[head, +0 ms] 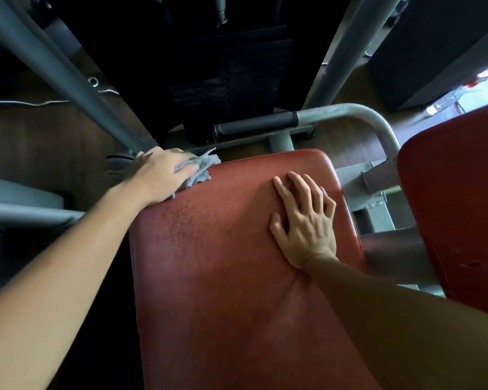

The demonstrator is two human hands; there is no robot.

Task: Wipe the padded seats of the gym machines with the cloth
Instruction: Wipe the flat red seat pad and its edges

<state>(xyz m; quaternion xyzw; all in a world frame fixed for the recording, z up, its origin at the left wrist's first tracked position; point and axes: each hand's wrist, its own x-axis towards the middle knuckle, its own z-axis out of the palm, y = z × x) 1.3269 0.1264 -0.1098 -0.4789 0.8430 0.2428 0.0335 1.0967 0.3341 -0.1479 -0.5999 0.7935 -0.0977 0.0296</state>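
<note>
Nearest the camera, two bare forearms reached forward over the worn red vinyl padded seat (223, 263), which filled the middle of the view and showed a rough, pebbled patch towards its left side. The right hand (304, 223) lay flat on the right half of that seat, palm down, fingers straight and spread, holding nothing. Further along and to the left, the left hand (164, 175) sat at the seat's far left corner, fingers curled over the crumpled pale grey cloth (203, 170) and gripping it. The cloth was bunched under that hand and pressed against the corner, with its ragged edge poking out past the fingers onto the red vinyl.

Off to the right stood a second red padded cushion (457, 206), apart from the seat, with a scuffed mark low on its face. Just beyond the seat's far edge ran a curved grey metal bar with a black foam grip (254, 126). Behind that rose the dark stack of black weight plates (228, 74), flanked by two slanted grey steel posts (68, 80). On the brown floor (40, 136) at far left, a thin white cable (26, 103) trailed.
</note>
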